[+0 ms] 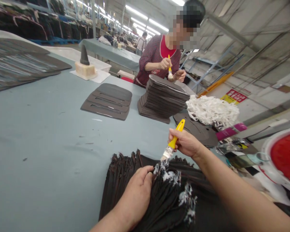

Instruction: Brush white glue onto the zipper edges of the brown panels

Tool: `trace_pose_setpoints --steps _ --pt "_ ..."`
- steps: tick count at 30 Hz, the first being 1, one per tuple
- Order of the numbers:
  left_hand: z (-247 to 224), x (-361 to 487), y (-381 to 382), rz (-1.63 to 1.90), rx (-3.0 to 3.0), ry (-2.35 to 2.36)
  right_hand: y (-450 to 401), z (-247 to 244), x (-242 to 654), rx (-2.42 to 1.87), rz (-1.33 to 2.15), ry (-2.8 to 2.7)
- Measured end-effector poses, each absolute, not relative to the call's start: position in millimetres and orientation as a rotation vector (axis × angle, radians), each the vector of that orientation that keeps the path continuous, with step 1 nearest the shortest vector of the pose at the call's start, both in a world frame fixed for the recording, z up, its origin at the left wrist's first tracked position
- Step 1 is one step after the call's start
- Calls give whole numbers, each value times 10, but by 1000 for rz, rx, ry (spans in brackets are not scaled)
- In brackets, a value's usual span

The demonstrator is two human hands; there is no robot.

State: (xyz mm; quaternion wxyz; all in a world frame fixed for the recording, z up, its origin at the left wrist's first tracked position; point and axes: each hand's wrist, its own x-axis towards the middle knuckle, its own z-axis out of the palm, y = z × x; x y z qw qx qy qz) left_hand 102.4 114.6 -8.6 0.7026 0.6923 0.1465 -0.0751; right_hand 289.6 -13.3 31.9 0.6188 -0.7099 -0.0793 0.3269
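Blue-grey surface (50,135): black fabric pile (120,180) at near edge, dark panel stacks (163,100), pale block (85,70), white strip heap (212,109).

"Where's the stack (163,100)?"
"On the desk (50,138), upper centre, between the panels (108,102) and the strips (212,109)."
"And the cloth (168,196)?"
"Bottom centre, before the stack."
"The bucket (286,156)?"
"Right edge."
"And upper left?"
"A cone (84,55) on a block (85,71)."

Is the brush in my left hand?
No, the yellow-handled brush is in your right hand, while your left hand rests on the black fabric.
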Motion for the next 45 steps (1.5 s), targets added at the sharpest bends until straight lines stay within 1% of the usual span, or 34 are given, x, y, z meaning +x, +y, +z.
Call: trace_pose_setpoints --steps 4,9,15,19,22,27,32,40,45 --pt "-77 1040 1150 -182 1526 301 -209 403 2973 -1605 639 -159" --pt "-88 1047 1156 -195 1502 288 -154 296 2988 -1590 451 -108" --pt "-106 1021 1132 -160 1668 345 -139 265 2874 -1621 671 -255" --pt "-128 1001 1089 -104 1917 401 -146 228 3055 -1575 575 -170" --pt "-122 1006 1076 -145 2012 466 -23 35 3143 -1508 586 -90" --pt "-86 1026 1094 -188 2005 452 284 -424 2989 -1523 865 -60" --pt "-77 1028 1112 -188 1993 446 452 -685 2892 -1593 850 -58" --pt "-98 1022 1121 -150 2016 452 389 -552 3024 -1557 646 -102" --pt "-108 1017 1118 -85 1994 479 414 -578 2934 -1555 712 -168"
